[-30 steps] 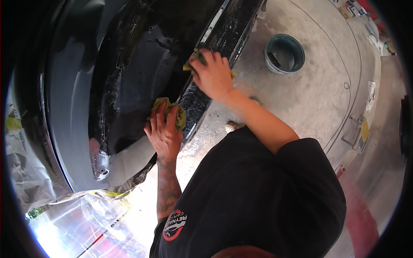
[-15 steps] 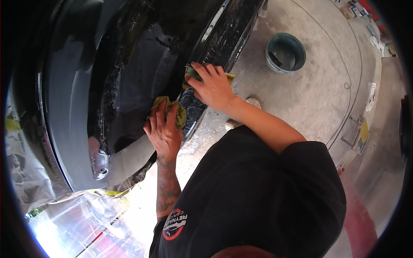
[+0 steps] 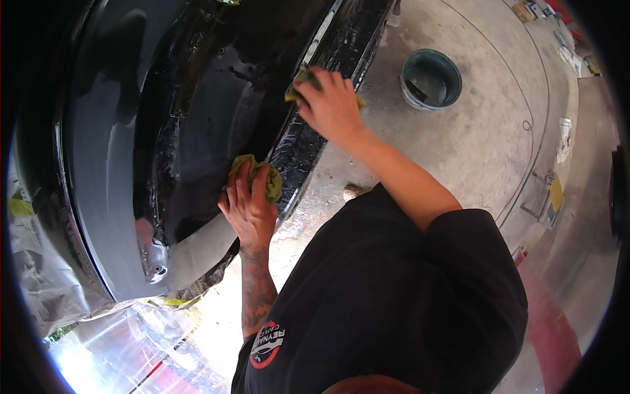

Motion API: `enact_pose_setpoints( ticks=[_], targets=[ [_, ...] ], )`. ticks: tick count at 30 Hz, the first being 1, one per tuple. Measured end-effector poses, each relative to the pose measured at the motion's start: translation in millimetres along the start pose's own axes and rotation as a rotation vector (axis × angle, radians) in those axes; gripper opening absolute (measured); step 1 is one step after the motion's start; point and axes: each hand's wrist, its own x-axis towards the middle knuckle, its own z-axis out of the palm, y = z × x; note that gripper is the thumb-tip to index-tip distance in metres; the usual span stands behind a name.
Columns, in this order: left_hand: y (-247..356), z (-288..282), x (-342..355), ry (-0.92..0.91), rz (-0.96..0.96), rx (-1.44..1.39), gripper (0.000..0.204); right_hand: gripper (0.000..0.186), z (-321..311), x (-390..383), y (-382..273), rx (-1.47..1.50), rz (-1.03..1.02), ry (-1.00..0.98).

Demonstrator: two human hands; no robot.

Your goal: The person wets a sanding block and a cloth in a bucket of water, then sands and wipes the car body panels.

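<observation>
A wet, glossy black car body panel (image 3: 216,125) with dull grey patches fills the left half of the view. My left hand (image 3: 251,207) rests on it, fingers curled over a crumpled olive-green cloth (image 3: 272,186). Farther along, my right hand (image 3: 333,108) grips a green and yellow sanding pad (image 3: 303,84), mostly hidden by the palm. It presses on the panel's right edge, beside a black sill-like strip (image 3: 296,150) smeared with whitish residue. Slight blur softens the right fingers.
A dark bucket (image 3: 431,79) with water and a dark object inside stands on the concrete floor (image 3: 479,144). A thin cable (image 3: 528,98) curves across the floor. Masking paper and plastic (image 3: 49,282) hang along the panel's lower left. My shoe (image 3: 353,191) shows beside my shirt.
My right hand has slid away from me along the panel's edge with the sanding pad. My left hand stays at nearly the same place on the cloth. The view has shifted slightly.
</observation>
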Motion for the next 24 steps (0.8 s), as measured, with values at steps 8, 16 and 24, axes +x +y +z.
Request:
enact_pose_setpoints(
  ticks=[8, 16, 24],
  targets=[
    [1, -3, 2, -0.010, -0.014, -0.010, 0.066, 0.043, 4, -35, -24, 0.079, -0.132, -0.072],
    [3, -1, 6, 0.003, -0.005, -0.023, 0.064, 0.039, 3, 11, 10, -0.014, 0.064, 0.061],
    [6, -2, 7, 0.005, -0.018, 0.006, 0.062, 0.037, -3, 78, 73, -0.202, 0.103, 0.170]
  ],
)
